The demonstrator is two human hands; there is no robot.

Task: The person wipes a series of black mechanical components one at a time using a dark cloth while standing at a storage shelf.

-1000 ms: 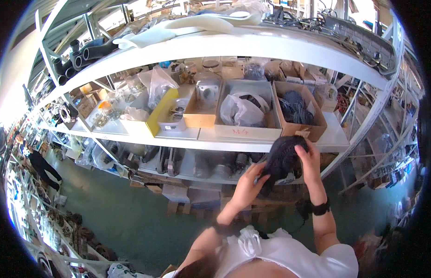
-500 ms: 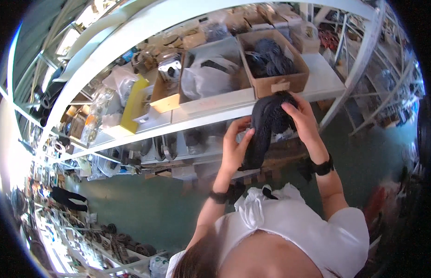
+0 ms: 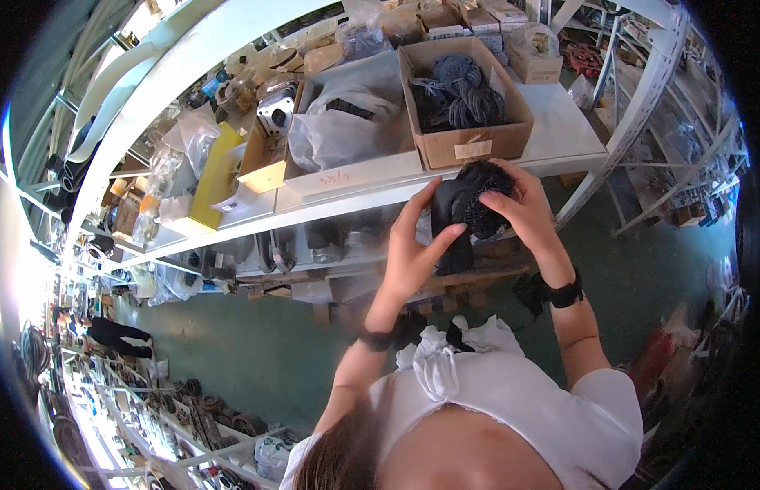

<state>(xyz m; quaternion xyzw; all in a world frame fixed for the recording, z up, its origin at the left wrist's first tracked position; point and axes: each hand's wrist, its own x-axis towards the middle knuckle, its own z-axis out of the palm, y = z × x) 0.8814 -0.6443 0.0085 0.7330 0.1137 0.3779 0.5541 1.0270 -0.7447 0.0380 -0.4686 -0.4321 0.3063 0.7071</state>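
In front of the shelf I hold up a black soft bundle (image 3: 479, 177) with both hands. Its right part has a nubby, looped surface, while the left part is smoother and hangs lower. I cannot make out its exact kind. My left hand (image 3: 409, 251) grips the smoother left side between thumb and fingers. At the nubby end, my right hand (image 3: 529, 209) is closed, with the thumb on the front and the fingers around the far side. Just beyond stands a cardboard box (image 3: 433, 153) holding dark blue-grey bundles of cord (image 3: 476, 104).
Left of that box, a grey bin (image 3: 347, 180) holds something in translucent plastic. Further left are a narrow carton (image 3: 261, 180) and a yellow box (image 3: 204, 204). A white upright (image 3: 641, 102) bounds the shelf at right. Another person (image 3: 114, 335) is far left.
The black bundle has been raised slightly and turned, so its nubby end faces me and less hangs down. Both hands still hold it. My view has shifted a little.
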